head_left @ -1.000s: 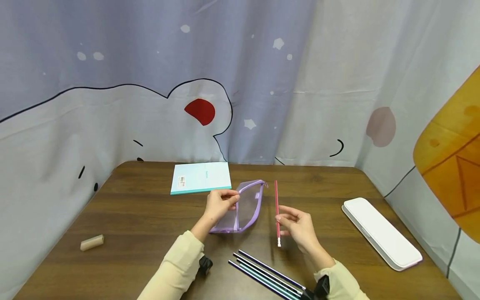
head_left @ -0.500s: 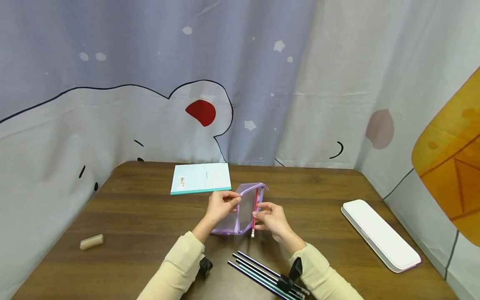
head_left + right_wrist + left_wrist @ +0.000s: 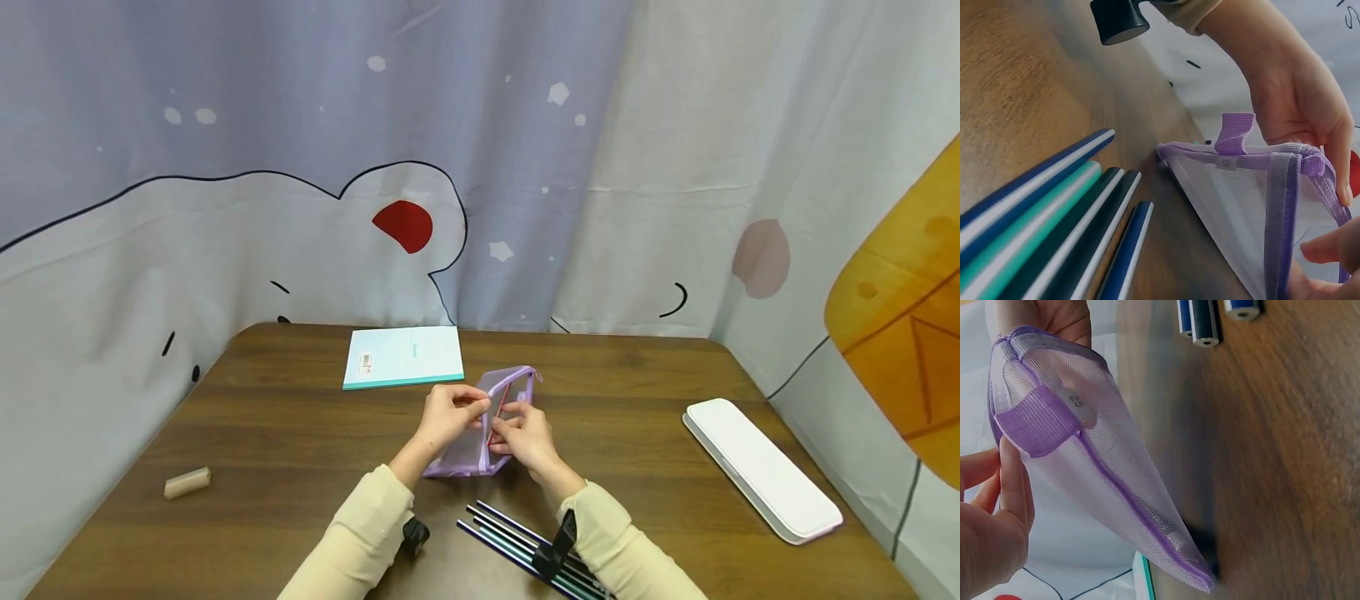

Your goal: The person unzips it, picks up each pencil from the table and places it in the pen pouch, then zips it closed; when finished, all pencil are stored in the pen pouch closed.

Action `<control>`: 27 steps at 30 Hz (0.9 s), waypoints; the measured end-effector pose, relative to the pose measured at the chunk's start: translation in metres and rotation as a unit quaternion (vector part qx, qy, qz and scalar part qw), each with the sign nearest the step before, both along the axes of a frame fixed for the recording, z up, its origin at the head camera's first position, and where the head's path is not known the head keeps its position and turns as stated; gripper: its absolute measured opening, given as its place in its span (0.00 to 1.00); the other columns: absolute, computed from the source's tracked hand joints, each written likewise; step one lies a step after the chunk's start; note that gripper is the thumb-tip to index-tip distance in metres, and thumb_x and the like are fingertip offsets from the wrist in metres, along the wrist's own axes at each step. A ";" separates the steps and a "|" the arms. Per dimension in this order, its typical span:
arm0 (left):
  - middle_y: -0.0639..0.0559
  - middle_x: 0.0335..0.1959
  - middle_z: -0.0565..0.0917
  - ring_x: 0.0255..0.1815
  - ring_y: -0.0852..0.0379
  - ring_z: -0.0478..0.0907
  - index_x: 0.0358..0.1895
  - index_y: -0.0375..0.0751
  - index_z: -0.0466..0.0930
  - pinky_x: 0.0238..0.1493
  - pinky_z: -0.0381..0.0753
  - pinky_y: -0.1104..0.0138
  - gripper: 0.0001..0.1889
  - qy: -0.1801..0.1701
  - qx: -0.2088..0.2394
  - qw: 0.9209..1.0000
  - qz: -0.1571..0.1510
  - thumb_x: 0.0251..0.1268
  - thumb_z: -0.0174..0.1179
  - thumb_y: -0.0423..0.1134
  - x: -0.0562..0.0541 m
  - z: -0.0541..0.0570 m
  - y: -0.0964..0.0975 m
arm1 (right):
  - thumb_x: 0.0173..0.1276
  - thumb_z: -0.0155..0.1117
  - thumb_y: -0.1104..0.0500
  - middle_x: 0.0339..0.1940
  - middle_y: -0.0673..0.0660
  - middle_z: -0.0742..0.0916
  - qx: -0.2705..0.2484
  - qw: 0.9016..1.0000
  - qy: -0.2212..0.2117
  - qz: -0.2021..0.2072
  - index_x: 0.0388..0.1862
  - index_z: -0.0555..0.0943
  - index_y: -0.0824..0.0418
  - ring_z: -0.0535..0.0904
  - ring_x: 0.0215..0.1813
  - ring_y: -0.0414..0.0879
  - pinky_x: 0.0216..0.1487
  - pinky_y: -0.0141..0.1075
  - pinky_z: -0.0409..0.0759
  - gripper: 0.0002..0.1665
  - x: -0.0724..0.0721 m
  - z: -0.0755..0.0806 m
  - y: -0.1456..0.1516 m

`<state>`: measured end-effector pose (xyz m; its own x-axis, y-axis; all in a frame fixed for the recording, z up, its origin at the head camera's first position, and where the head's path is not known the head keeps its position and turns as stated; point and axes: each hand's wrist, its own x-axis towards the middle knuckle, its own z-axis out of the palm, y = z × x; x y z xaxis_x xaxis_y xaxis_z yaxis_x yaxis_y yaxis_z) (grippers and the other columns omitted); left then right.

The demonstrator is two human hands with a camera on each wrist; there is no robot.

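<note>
Since half a second ago the right hand (image 3: 527, 437) has moved left, taking the red pencil (image 3: 501, 407) from the front edge of the pouch (image 3: 467, 454) into its mouth; the pencil now tilts, its upper end leaning right.

Left of centre, the left hand (image 3: 448, 415) pinches the near rim between thumb and fingers. That grip seems worth keeping: a rim held away from the far edge should leave the mouth wide enough for fingers and pencil together.

The pouch stands at mid-frame, unzipped, its mouth facing right. Through the mesh, in the left wrist view, a greyish patch shows near the narrow end; whether it is something inside cannot be told.

The right hand, thumb and fingers curled closely on the pencil, reaches into the mouth. The pencil would likely go in best turned along the pouch's length, so neither end snags the mesh, and let go only once fully past the zip.

Below, the other pencils (image 3: 504, 537) lie loose at lower centre. At far right the white case (image 3: 761, 469) lies closed, its contents hidden.
</note>
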<state>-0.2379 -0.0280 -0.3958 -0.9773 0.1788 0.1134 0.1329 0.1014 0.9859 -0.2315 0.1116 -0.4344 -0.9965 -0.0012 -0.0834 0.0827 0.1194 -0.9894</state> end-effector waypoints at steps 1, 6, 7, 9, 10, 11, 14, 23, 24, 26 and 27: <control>0.27 0.33 0.80 0.23 0.57 0.79 0.36 0.22 0.78 0.29 0.85 0.60 0.09 -0.001 0.001 1.000 0.000 0.53 0.58 0.26 0.002 0.003 0.000 | 0.60 0.54 0.68 0.29 0.68 0.83 -0.002 1.000 0.005 0.002 0.51 0.66 0.76 0.81 0.22 0.43 0.28 0.37 0.85 0.21 0.000 0.000 0.000; 0.27 0.33 0.80 0.21 0.62 0.76 0.37 0.20 0.78 0.32 0.85 0.56 0.10 0.001 0.002 1.000 0.010 0.53 0.58 0.26 0.006 0.009 -0.003 | 0.61 0.52 0.69 0.33 0.75 0.81 0.017 0.999 0.035 0.012 0.49 0.69 0.77 0.82 0.25 0.50 0.30 0.39 0.85 0.17 0.013 0.011 0.008; 0.27 0.32 0.80 0.21 0.63 0.76 0.37 0.20 0.78 0.33 0.84 0.54 0.10 0.002 0.002 1.000 0.013 0.53 0.58 0.26 0.007 0.010 -0.003 | 0.60 0.53 0.70 0.34 0.75 0.80 0.029 0.999 0.043 0.017 0.48 0.69 0.77 0.82 0.26 0.52 0.30 0.39 0.85 0.17 0.018 0.016 0.011; 0.26 0.32 0.80 0.20 0.64 0.75 0.38 0.20 0.77 0.34 0.84 0.52 0.10 0.003 0.000 1.000 0.015 0.53 0.58 0.26 0.005 0.009 -0.005 | 0.58 0.54 0.71 0.32 0.75 0.81 0.058 0.996 0.065 0.030 0.45 0.72 0.76 0.81 0.27 0.55 0.28 0.40 0.85 0.15 0.027 0.021 0.018; 0.27 0.32 0.80 0.20 0.64 0.75 0.38 0.20 0.77 0.34 0.83 0.51 0.10 0.002 0.001 1.000 0.015 0.53 0.58 0.26 0.003 0.007 -0.005 | 0.57 0.55 0.71 0.31 0.73 0.81 0.083 0.992 0.079 0.043 0.42 0.73 0.76 0.81 0.27 0.56 0.27 0.39 0.85 0.13 0.032 0.021 0.023; 0.26 0.32 0.80 0.19 0.64 0.75 0.38 0.20 0.78 0.34 0.83 0.51 0.10 0.000 0.003 1.000 0.016 0.53 0.58 0.26 0.001 0.005 -0.006 | 0.57 0.56 0.71 0.30 0.72 0.82 0.115 0.987 0.093 0.059 0.40 0.75 0.75 0.81 0.27 0.55 0.26 0.37 0.85 0.11 0.036 0.021 0.027; 0.29 0.30 0.80 0.18 0.65 0.74 0.37 0.22 0.79 0.32 0.84 0.52 0.10 -0.005 0.007 1.000 0.024 0.52 0.60 0.27 -0.008 -0.007 -0.007 | 0.55 0.61 0.67 0.27 0.63 0.84 0.227 0.954 0.143 0.135 0.35 0.78 0.70 0.79 0.26 0.44 0.25 0.29 0.82 0.08 0.046 0.011 0.046; 0.34 0.28 0.82 0.17 0.65 0.74 0.35 0.27 0.81 0.25 0.85 0.65 0.08 -0.008 0.000 0.999 0.040 0.51 0.61 0.29 -0.016 -0.015 -0.008 | 0.50 0.66 0.61 0.26 0.48 0.76 0.461 0.801 0.237 0.299 0.34 0.81 0.59 0.65 0.26 0.31 0.23 0.20 0.67 0.10 0.093 0.007 0.081; 0.33 0.29 0.81 0.17 0.65 0.74 0.35 0.26 0.80 0.25 0.85 0.65 0.09 -0.007 0.001 0.999 0.037 0.51 0.61 0.29 -0.015 -0.014 -0.008 | 0.50 0.67 0.60 0.26 0.48 0.76 0.472 0.794 0.241 0.297 0.34 0.81 0.59 0.65 0.26 0.31 0.23 0.20 0.66 0.10 0.097 0.007 0.083; 0.31 0.29 0.81 0.18 0.65 0.74 0.35 0.24 0.80 0.25 0.85 0.65 0.09 -0.009 0.001 1.000 0.029 0.51 0.61 0.28 -0.013 -0.011 -0.009 | 0.50 0.67 0.60 0.26 0.47 0.75 0.493 0.782 0.247 0.289 0.33 0.81 0.58 0.66 0.27 0.32 0.23 0.21 0.66 0.09 0.102 0.006 0.086; 0.30 0.30 0.81 0.18 0.65 0.74 0.36 0.23 0.79 0.25 0.85 0.65 0.09 -0.010 0.001 1.000 0.025 0.52 0.60 0.27 -0.011 -0.009 -0.009 | 0.50 0.67 0.60 0.26 0.47 0.75 0.503 0.776 0.253 0.283 0.32 0.81 0.57 0.66 0.27 0.33 0.23 0.21 0.67 0.08 0.104 0.005 0.086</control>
<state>-0.2494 -0.0370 -0.4047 -0.9870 0.1305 0.0942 0.1083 0.1053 0.9885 -0.1273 0.1980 -0.4296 -0.7654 -0.6391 0.0751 -0.6337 0.7282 -0.2610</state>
